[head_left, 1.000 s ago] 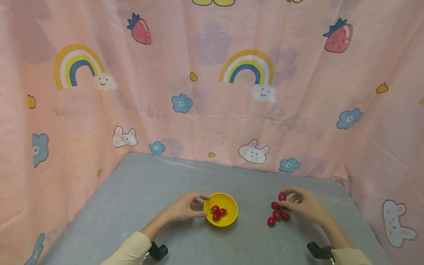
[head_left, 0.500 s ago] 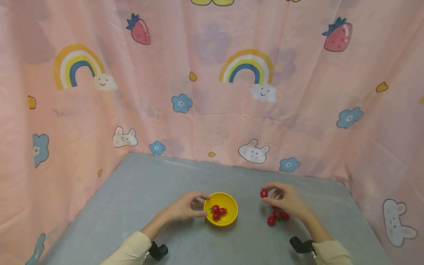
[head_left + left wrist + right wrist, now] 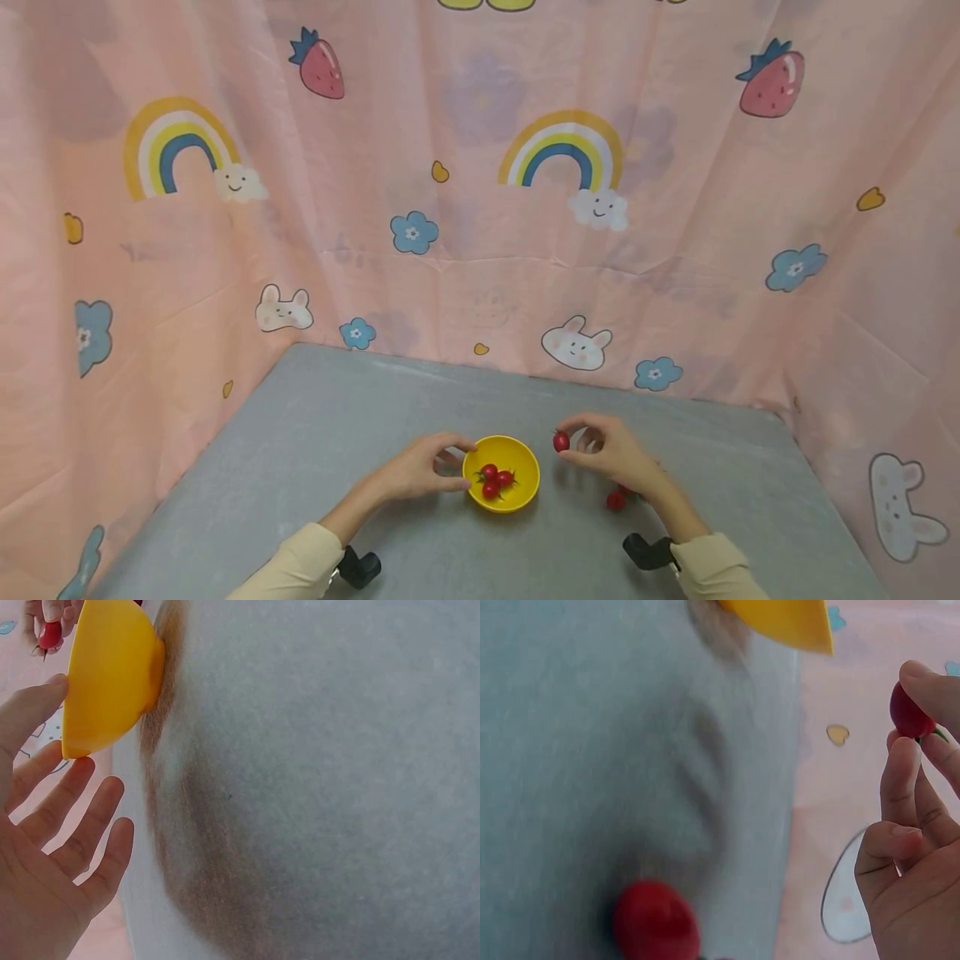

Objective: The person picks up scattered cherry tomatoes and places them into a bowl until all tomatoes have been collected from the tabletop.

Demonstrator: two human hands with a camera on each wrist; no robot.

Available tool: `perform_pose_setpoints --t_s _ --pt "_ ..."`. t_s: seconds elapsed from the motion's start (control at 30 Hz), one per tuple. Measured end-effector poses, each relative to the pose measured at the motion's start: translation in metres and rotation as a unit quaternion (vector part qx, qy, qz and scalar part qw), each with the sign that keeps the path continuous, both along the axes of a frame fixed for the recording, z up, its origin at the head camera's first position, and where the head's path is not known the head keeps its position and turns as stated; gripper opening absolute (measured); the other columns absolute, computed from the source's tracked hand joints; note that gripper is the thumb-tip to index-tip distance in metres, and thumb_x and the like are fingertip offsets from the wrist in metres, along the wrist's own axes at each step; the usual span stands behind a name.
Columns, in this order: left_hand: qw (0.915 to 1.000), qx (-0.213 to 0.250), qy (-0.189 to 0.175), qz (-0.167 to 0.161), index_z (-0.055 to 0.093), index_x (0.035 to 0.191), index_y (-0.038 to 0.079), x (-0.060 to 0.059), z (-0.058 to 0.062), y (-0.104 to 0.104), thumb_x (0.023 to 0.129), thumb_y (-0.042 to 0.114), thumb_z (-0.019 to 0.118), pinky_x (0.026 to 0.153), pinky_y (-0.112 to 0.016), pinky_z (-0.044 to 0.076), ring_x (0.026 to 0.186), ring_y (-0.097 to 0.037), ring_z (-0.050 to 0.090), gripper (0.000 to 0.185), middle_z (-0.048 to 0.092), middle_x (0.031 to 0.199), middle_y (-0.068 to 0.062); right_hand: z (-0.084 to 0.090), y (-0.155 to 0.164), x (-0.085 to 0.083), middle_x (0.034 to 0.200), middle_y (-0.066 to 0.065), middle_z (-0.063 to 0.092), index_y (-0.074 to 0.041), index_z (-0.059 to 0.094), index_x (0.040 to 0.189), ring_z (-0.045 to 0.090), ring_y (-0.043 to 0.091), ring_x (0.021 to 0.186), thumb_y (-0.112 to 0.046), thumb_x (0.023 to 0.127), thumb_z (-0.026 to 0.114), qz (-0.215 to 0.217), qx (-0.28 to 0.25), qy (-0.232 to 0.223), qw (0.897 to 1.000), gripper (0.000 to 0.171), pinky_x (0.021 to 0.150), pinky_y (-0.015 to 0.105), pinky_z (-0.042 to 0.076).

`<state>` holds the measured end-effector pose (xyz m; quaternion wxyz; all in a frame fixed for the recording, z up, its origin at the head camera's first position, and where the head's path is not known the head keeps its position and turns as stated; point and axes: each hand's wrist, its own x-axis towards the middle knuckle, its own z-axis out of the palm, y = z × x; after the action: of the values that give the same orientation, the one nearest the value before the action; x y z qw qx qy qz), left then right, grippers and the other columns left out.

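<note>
The left hand (image 3: 420, 473) has not moved since a moment ago: it still rests on the grey table (image 3: 315, 450) at the left side of the yellow bowl (image 3: 501, 484), fingers spread and only gently bent, thumb and fingertips touching the rim, not squeezing it. Three small red tomatoes (image 3: 493, 482) lie in the bowl, same as before. The big change is on the right. The right hand (image 3: 611, 454) has come over from the little pile of tomatoes toward the bowl, and now it hangs in the air just beside the bowl's right edge. It pinches one red tomato (image 3: 561, 442) between the thumb and the first finger, with the other fingers curled loosely behind. The tomato is up off the table, close to the bowl but not over it yet. The leftover tomatoes (image 3: 617, 499) sit on the table behind that wrist, partly hidden by it. The pink curtain (image 3: 480, 208) with rainbows and bunnies hangs all around.
</note>
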<state>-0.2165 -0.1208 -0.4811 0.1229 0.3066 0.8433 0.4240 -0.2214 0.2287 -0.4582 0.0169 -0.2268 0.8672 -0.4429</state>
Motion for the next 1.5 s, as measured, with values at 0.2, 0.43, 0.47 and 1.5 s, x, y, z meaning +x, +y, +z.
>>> perform_pose_setpoints --t_s 0.2,0.43,0.47,1.5 --pt "1.0000 0.001 0.001 -0.001 0.062 0.134 0.007 0.000 -0.001 0.000 0.091 0.022 0.079 0.091 -0.034 0.054 0.108 -0.021 0.065 0.048 0.063 0.132 -0.007 -0.006 -0.013 0.000 0.104 -0.003 0.068 -0.010 0.072 0.114 0.060 0.018 0.077 -0.016 0.086 0.085 0.027 0.001 0.014 1.000 0.032 0.066 0.027 0.054" --pt "1.0000 0.003 0.003 -0.002 0.062 0.134 0.006 0.000 -0.002 -0.001 0.091 0.023 0.079 0.091 -0.033 0.054 0.108 -0.021 0.065 0.049 0.063 0.132 -0.007 -0.008 -0.020 0.001 0.106 -0.003 0.068 -0.007 0.071 0.116 0.061 0.020 0.080 -0.022 0.086 0.084 0.055 0.001 -0.014 0.998 0.036 0.066 0.026 0.053" --pt "1.0000 0.004 0.003 -0.002 0.062 0.133 0.006 0.000 -0.002 -0.001 0.091 0.023 0.079 0.090 -0.033 0.054 0.107 -0.020 0.065 0.048 0.063 0.132 -0.007 -0.008 -0.021 0.001 0.107 -0.003 0.068 -0.007 0.071 0.116 0.061 0.020 0.080 -0.022 0.087 0.084 0.059 0.000 -0.018 0.998 0.035 0.067 0.027 0.053" --pt "1.0000 0.003 -0.004 -0.002 0.062 0.134 0.006 -0.001 0.000 0.001 0.092 0.022 0.079 0.092 -0.036 0.054 0.109 -0.023 0.065 0.048 0.062 0.132 -0.007 -0.016 0.042 0.011 0.100 0.020 0.065 0.001 0.068 0.116 0.060 0.018 0.069 -0.010 0.089 0.080 0.045 -0.034 -0.008 0.998 0.031 0.058 0.027 0.051"
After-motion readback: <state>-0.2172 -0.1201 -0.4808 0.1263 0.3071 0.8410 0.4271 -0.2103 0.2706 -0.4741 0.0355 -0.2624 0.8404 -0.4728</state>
